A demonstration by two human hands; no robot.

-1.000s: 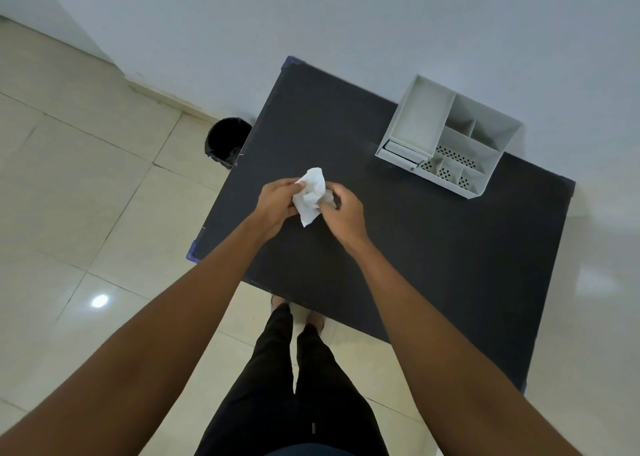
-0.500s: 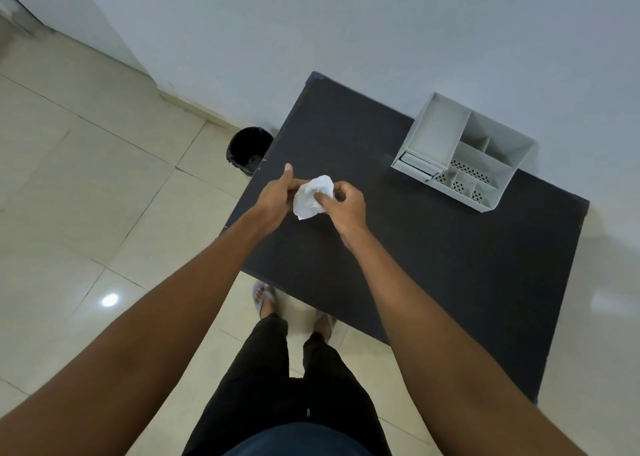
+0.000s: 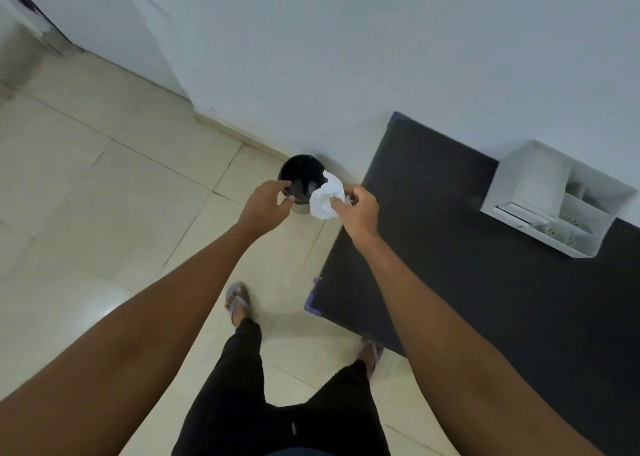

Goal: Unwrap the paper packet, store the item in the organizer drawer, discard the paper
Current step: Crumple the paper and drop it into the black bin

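Along the left of the frame the pale glossy floor tiles (image 3: pixel 86 192) are running off in big smooth squares with thin grout lines. My left hand (image 3: pixel 265 206), just left of centre, is hovering with its fingers loosely curled and slightly parted, gripping nothing, the tips lying over the near rim of the small round black waste bin (image 3: pixel 300 178), whose dark hollow mouth is sitting on the floor against the flat matte white wall (image 3: pixel 346 57). Just right of that, the crumpled white paper wad (image 3: pixel 325 197) is bunching up soft and creased over the bin's right edge, and my right hand (image 3: pixel 356 209) is pinching it between thumb and fingertips. Whether anything is inside the wad, I cannot tell. Further right, the flat matte black rectangular tabletop (image 3: pixel 485 282) is filling the frame. At its upper right, the boxy white plastic desk organizer (image 3: pixel 533 178) is standing with open compartments, perforated panels and a shallow drawer at its near side.
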